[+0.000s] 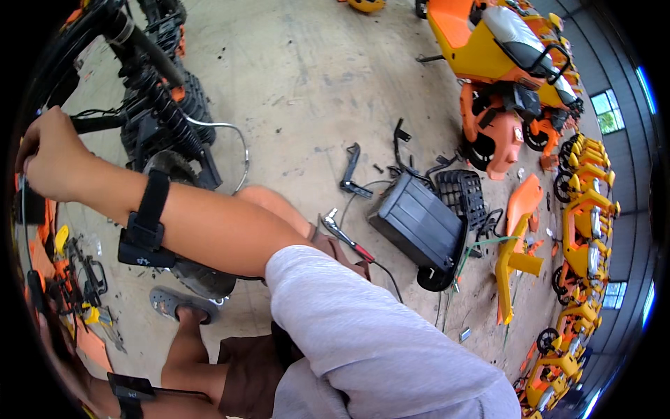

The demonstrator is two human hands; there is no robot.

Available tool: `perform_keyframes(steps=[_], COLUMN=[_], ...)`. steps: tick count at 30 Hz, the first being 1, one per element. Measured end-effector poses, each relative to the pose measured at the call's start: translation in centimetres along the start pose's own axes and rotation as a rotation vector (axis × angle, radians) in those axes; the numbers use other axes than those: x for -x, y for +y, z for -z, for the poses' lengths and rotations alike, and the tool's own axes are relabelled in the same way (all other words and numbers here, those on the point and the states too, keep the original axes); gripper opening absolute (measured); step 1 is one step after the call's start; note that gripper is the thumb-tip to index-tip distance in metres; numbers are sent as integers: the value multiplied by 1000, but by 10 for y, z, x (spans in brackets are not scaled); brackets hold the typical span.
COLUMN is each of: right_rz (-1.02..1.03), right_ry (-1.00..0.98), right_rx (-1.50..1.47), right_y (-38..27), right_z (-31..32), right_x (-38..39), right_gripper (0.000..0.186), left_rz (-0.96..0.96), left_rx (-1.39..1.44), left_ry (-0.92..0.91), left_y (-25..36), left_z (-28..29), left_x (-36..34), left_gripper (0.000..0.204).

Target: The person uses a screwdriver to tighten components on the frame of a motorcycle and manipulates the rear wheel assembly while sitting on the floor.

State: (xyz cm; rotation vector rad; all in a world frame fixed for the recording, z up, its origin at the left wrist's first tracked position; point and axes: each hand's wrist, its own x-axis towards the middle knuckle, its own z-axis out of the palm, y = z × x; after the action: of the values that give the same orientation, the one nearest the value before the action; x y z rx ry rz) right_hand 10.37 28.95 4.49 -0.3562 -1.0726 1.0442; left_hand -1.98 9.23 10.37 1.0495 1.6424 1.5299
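Note:
My right hand [52, 157] is at the far left beside the black frame [105, 24] of a partly dismantled scooter. Its fingers curl closed, and what they grip is hidden at the picture's rim. A thin metal shaft with a black handle [33, 283] runs below that hand. My left hand [54, 342] sits in shadow at the lower left, close to the handle's lower end; its fingers are too dark to read. The scooter's shock absorber spring [167, 115] and a tyre [202, 278] show behind and under my right forearm.
On the floor lie a red-handled ratchet wrench [349, 239], a black box [417, 222], a black bracket [354, 171] and a yellow body panel [513, 269]. Orange and black parts [84, 279] lie at left. Yellow scooters [586, 230] line the right; an orange-yellow one [481, 56] stands farther back.

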Motion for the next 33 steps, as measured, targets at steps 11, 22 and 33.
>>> perform_keyframes(steps=[11,22,33], right_rz=[-65,-443,-609], right_ry=[-38,-188,-219], right_rx=[56,-245,-484], right_y=[-13,-65,-58], right_z=[13,45,49], right_x=[16,4,7], right_gripper=[17,40,29], left_rz=[-82,-94,-13], left_rx=[-234,-120,41], left_ry=[81,-202,-312], left_y=[-29,5,6], left_z=[54,-8,-5], left_x=[-19,-8,-3], left_gripper=[57,47,36])
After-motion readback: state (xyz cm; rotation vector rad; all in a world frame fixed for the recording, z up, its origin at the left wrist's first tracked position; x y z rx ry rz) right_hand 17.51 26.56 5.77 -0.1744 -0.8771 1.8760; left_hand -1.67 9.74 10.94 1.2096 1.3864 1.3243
